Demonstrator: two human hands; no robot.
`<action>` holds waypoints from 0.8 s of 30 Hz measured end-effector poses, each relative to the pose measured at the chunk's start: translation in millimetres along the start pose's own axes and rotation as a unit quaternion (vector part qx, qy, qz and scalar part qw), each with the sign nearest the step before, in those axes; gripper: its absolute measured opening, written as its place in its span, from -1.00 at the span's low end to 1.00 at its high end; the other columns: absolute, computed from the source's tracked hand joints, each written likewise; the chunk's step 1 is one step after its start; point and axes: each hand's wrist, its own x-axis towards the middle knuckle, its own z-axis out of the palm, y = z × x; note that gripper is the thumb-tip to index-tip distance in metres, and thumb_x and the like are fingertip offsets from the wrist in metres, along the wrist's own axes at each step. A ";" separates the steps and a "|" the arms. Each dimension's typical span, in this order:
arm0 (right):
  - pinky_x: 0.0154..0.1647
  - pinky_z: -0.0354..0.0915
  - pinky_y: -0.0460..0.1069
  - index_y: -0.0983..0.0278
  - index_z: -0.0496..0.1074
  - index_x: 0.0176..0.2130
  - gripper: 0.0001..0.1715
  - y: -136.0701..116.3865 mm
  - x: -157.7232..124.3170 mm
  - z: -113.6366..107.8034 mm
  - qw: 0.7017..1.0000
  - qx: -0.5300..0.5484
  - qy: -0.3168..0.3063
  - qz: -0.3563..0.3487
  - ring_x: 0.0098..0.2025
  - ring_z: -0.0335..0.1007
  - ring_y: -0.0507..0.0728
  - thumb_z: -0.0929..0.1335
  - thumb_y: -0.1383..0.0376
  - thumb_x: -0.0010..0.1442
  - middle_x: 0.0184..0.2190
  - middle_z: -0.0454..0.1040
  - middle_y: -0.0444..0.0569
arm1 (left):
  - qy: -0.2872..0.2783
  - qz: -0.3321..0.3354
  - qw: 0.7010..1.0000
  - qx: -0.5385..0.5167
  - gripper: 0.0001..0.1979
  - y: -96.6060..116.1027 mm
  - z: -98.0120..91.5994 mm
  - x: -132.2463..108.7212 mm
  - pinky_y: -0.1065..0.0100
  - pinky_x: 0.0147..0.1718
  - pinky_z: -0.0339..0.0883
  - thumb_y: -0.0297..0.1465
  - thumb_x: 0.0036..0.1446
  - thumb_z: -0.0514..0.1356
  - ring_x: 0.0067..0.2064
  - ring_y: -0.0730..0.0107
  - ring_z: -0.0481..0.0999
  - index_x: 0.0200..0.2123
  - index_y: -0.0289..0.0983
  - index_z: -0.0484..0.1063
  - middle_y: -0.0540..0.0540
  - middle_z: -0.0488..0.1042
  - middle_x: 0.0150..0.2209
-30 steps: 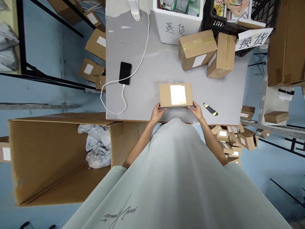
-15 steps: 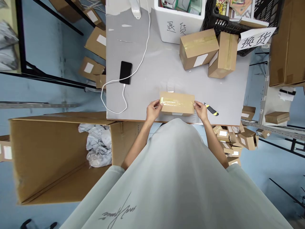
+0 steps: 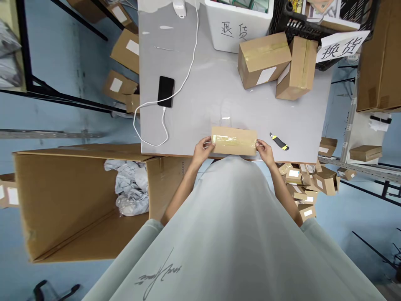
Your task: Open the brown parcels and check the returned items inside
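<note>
Blue floor point(image 3: 62, 113) shows on both sides of a gray table point(image 3: 194, 121). At the middle of the table's near edge is a small brown box point(image 3: 234, 141), with shiny tape along its top. The left hand point(image 3: 201, 150) pinches the box's left end with bent fingers and thumb. The right hand point(image 3: 265, 151) pinches the right end the same way. I cannot tell if the box touches the table.

A black and yellow cutter point(image 3: 279, 141) lies just past the right hand, by the near right corner. Close to the left edge is a black phone point(image 3: 166, 91). A white cord point(image 3: 193, 54) runs over it and loops out past that edge.

Toward the far right corner, two bigger boxes, one wide point(image 3: 265, 58) and one tall point(image 3: 297, 69), touch each other. They hide part of a white bin point(image 3: 239, 31) and a black crate point(image 3: 294, 23). A paper sign point(image 3: 342, 46) hangs on the crate.

Below the near left corner, a huge open box point(image 3: 72, 200) holds crumpled plastic point(image 3: 131, 188). More boxes point(image 3: 302, 184) are heaped below the near right corner.
</note>
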 end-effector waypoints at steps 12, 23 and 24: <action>0.39 0.61 0.34 0.18 0.52 0.52 0.09 7.6 -20.8 8.1 0.997 0.027 -0.069 -0.009 0.47 0.54 0.49 0.60 -0.10 0.13 0.49 0.56 0.15 | -0.072 0.034 0.996 0.034 -0.10 -16.8 -8.1 -6.5 -0.20 0.45 0.51 -0.13 0.07 0.54 0.30 -0.17 0.71 0.46 -0.25 0.53 -0.35 0.64 0.37; 0.34 0.62 0.35 0.27 0.71 0.21 -0.07 -29.3 54.3 5.4 0.996 -0.061 -0.001 -0.067 0.17 0.75 0.47 0.50 -0.38 0.28 0.09 0.81 0.21 | -0.003 0.076 0.997 0.034 -0.48 7.8 -5.6 59.2 -0.11 0.28 0.65 -0.17 0.21 0.44 0.14 -0.12 0.79 0.15 -0.35 0.70 -0.38 0.76 0.18; 0.34 0.62 0.35 0.27 0.71 0.21 -0.08 -28.6 62.6 7.5 0.996 -0.059 0.004 -0.066 0.18 0.75 0.47 0.50 -0.38 0.27 0.11 0.80 0.22 | 0.006 0.076 0.996 0.037 -0.50 9.0 -1.2 65.7 -0.10 0.27 0.66 -0.19 0.23 0.43 0.14 -0.10 0.79 0.15 -0.34 0.70 -0.37 0.75 0.21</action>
